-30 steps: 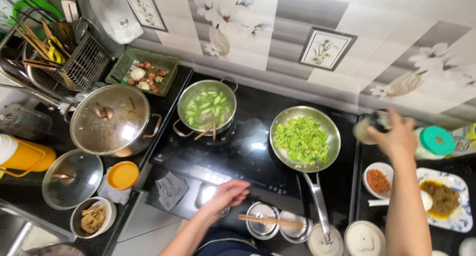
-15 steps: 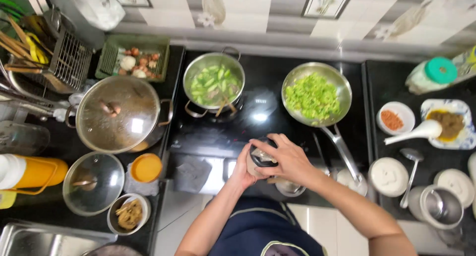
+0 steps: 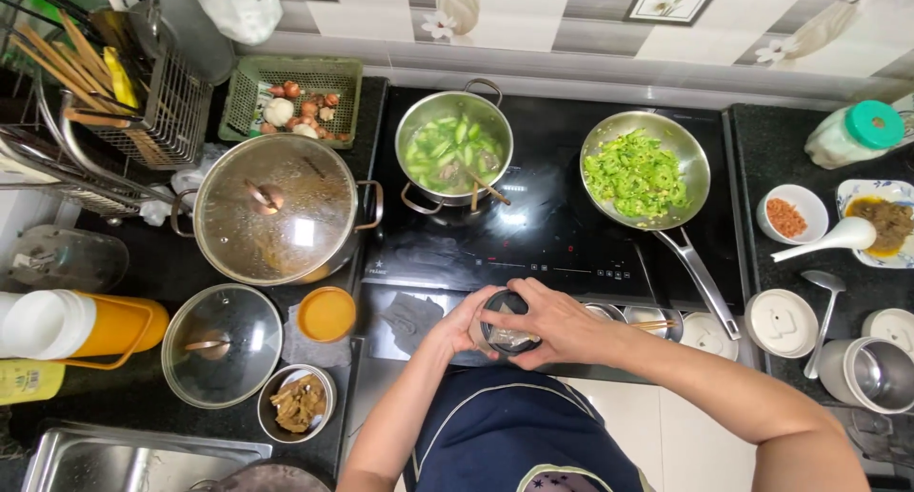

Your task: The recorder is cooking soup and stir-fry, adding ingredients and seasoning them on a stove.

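Dark little jar point(image 3: 510, 325) sits at the near edge of the counter point(image 3: 781, 140), just below the stove. Both hands hold it: left hand point(image 3: 460, 328) wraps its side, right hand point(image 3: 552, 319) covers its top

Black countertop point(image 3: 171, 263) beneath a grey-and-white tiled wall point(image 3: 571, 25) (flower motifs), brightly lit.

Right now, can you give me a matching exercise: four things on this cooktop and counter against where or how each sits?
Things:
1. small jar
2. frying pan
3. big pot
4. green basket

Places or states:
A. covered by a glass lid
B. at the back, holding onions and garlic
C. held between both hands
D. filled with chopped greens

Pairs: 1-C, 2-D, 3-A, 4-B
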